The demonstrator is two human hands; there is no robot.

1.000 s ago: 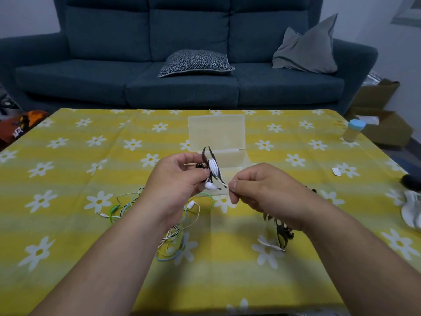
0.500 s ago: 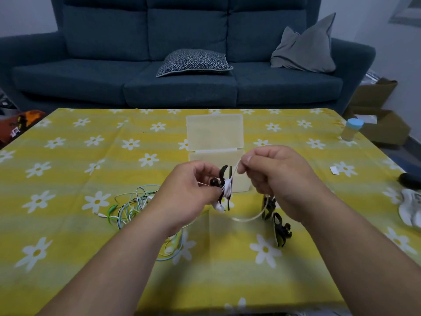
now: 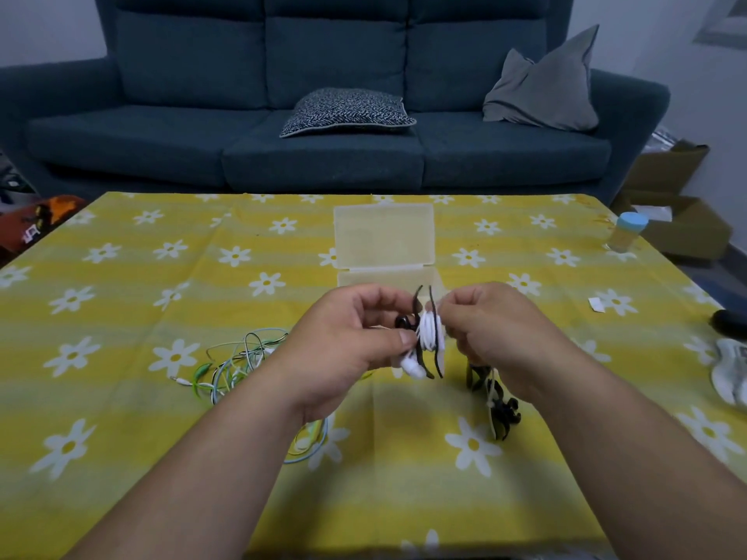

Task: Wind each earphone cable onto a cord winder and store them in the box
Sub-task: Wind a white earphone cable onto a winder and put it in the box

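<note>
While the black cord winder (image 3: pixel 438 363) was pinched by the left hand (image 3: pixel 343 345), the white earphone cable (image 3: pixel 428 330) wound on it was pinched by the right hand (image 3: pixel 497 333), just before the open box (image 3: pixel 384 236).

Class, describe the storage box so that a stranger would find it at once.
Start at the blue sofa, then drop to the yellow flowered table before it. At its middle sits the box: flat, clear plastic, lid open, unlike the blue-capped jar at the right edge.
</note>
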